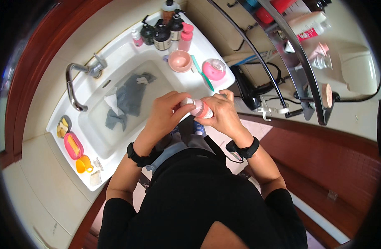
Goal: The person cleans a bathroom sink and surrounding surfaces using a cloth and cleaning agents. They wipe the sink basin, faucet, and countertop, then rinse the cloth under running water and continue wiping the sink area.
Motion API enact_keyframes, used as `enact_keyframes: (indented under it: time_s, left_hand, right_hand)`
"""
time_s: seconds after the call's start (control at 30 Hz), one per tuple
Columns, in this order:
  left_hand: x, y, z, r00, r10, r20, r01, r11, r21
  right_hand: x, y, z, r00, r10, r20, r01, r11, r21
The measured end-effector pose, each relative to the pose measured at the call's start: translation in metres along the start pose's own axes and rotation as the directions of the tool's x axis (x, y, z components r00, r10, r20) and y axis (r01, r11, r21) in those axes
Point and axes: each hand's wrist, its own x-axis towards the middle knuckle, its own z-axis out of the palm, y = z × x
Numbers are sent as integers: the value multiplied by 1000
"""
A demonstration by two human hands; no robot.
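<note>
A small pink bottle (203, 109) with a white top is held in front of me, over the sink's near edge, tilted with its top toward the left. Around the bottle's body my right hand (224, 111) is closed. My left hand (165, 111) pinches the white top between thumb and fingers. In the white sink (151, 56) a grey cloth (130, 97) lies in cloudy water, with a white piece (112, 103) beside it.
A chrome faucet (76, 93) arches over the sink's left side. Pump bottles (162, 40), a pink bowl (180, 61), a green toothbrush (205, 76) and a pink round container (214, 69) stand along the rim. Soap dish (67, 146) and yellow cup (81, 165) sit left. A hair dryer (246, 89) hangs right.
</note>
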Motion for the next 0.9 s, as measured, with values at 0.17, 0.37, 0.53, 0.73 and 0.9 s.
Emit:
enact_keyframes:
  time_s: [0.17, 0.37, 0.53, 0.73, 0.9]
  left_hand:
    - [0, -17, 16, 986, 112, 122, -101, 991, -93]
    - [26, -74, 77, 979, -159, 129, 180, 968, -173]
    - [74, -100, 150, 935, -353, -37, 349, 898, 269]
    - [103, -151, 194, 819, -569, -72, 570, 822, -1]
    - [59, -97, 201, 839, -528, -134, 502, 845, -186]
  right_hand:
    - [-24, 13, 0, 994, 88, 67, -97, 986, 133]
    - [-66, 32, -8, 917, 382, 114, -394, 831, 393]
    - [-115, 34, -33, 890, 456, -18, -378, 758, 532]
    - [-192, 54, -71, 896, 443, -34, -367, 782, 504]
    - [-285, 86, -112, 860, 505, -77, -404, 765, 502]
